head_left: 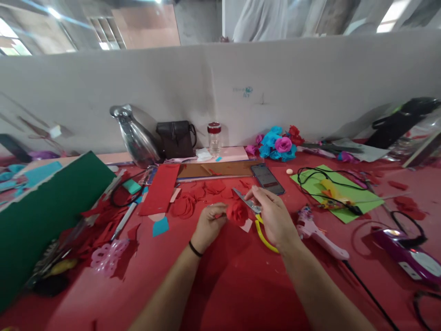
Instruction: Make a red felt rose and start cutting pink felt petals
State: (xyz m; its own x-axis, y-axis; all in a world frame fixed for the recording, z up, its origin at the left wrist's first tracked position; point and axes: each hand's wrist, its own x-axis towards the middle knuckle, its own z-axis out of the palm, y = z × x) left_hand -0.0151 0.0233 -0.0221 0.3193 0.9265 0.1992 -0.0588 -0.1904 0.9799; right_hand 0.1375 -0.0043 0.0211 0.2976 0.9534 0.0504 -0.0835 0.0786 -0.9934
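Observation:
My left hand (207, 225) is closed around a small red paper rose (237, 213), held just above the red table top. My right hand (272, 212) pinches the flower's right side with curled fingers. Under my right hand lie scissors with grey blades (245, 200) and yellow handles (263, 235). Red paper petals and cut pieces (193, 198) are scattered just beyond the flower.
A pink glue gun (319, 233) with its cord lies right of my hand. A phone (267, 179), green paper with a black cable (336, 191), a bunch of paper flowers (277, 143), a jar (214, 137), a brown bag (175, 139) and a green board (41, 207) surround the work spot.

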